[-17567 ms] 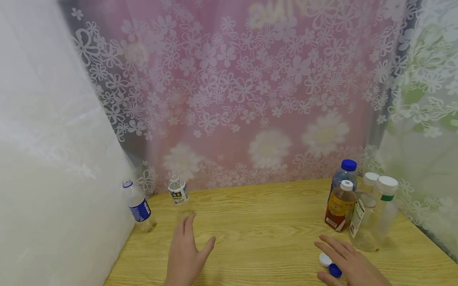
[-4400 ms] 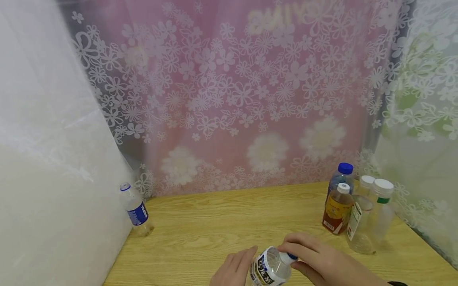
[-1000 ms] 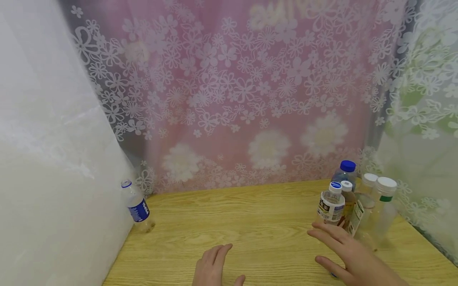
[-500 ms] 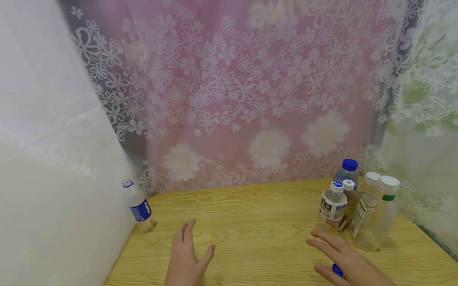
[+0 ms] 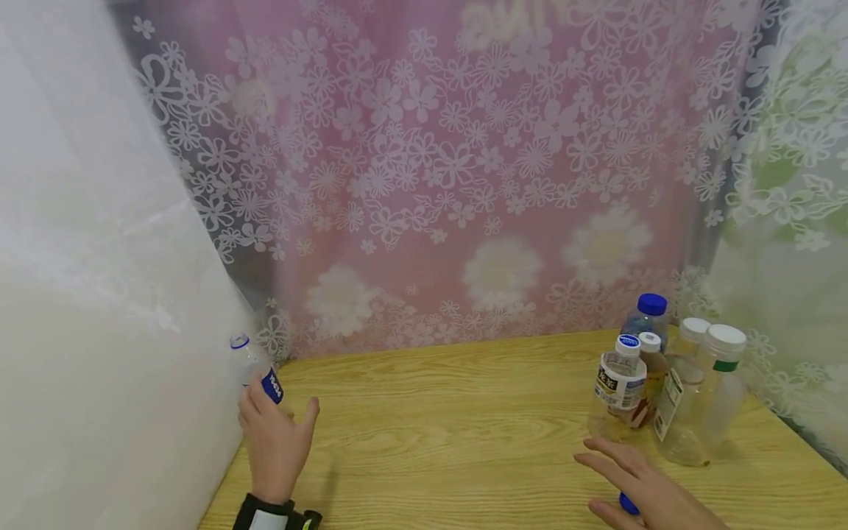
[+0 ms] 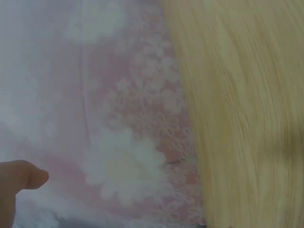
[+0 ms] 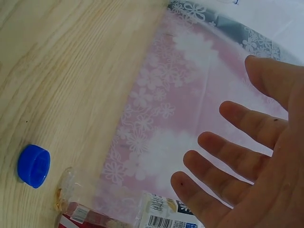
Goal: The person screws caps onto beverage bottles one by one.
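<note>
My left hand is raised in front of the uncapped, blue-labelled Pepsi bottle at the table's left edge. Its fingers overlap the bottle in the head view, and I cannot tell whether they touch it; the thumb stands apart. The left wrist view shows only a digit of that hand. On the right, my right hand hovers with fingers spread and nothing in them. A loose blue bottle cap lies on the table below it, partly hidden in the head view.
At the right stand a tea bottle with a white cap, a brown-drink bottle, a blue-capped bottle and clear white-lidded containers. Flowered curtain backs the wooden table; white sheeting borders its left.
The tea bottle, first at the back left, was held in both hands at its cap, then stood capped at the right. Since then my left hand has moved left to the Pepsi bottle.
</note>
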`<action>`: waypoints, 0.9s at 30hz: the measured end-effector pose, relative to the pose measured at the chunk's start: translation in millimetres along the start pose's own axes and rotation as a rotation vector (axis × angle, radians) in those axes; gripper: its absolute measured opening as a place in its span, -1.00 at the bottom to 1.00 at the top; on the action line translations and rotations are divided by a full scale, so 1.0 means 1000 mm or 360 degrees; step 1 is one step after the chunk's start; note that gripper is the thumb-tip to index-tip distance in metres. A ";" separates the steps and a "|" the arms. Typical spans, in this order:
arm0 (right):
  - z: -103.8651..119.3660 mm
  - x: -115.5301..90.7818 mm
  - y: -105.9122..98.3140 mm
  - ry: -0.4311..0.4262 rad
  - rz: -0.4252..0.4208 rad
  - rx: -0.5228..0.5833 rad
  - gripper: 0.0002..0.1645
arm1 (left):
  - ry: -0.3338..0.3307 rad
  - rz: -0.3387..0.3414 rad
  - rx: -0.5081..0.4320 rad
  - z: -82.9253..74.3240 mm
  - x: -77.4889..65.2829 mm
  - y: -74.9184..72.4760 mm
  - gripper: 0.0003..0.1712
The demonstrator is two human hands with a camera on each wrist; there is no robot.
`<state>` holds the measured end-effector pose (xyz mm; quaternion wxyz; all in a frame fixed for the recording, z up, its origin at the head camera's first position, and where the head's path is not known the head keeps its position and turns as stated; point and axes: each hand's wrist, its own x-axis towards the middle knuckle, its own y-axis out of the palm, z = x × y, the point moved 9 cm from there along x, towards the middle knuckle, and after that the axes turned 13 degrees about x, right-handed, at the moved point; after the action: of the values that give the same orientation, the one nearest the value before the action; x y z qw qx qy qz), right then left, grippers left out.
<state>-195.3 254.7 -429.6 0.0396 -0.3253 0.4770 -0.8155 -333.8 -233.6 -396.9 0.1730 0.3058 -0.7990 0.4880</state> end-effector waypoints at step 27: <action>-0.026 -0.018 0.013 -0.0075 0.0074 0.0007 -0.26 | -0.0659 -0.0035 -0.0148 0.097 0.054 0.061 0.08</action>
<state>-199.2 273.7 -457.0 0.0705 -0.3330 0.4815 -0.8076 -412.9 -315.8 -451.9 0.0243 0.4000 -0.8358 0.3753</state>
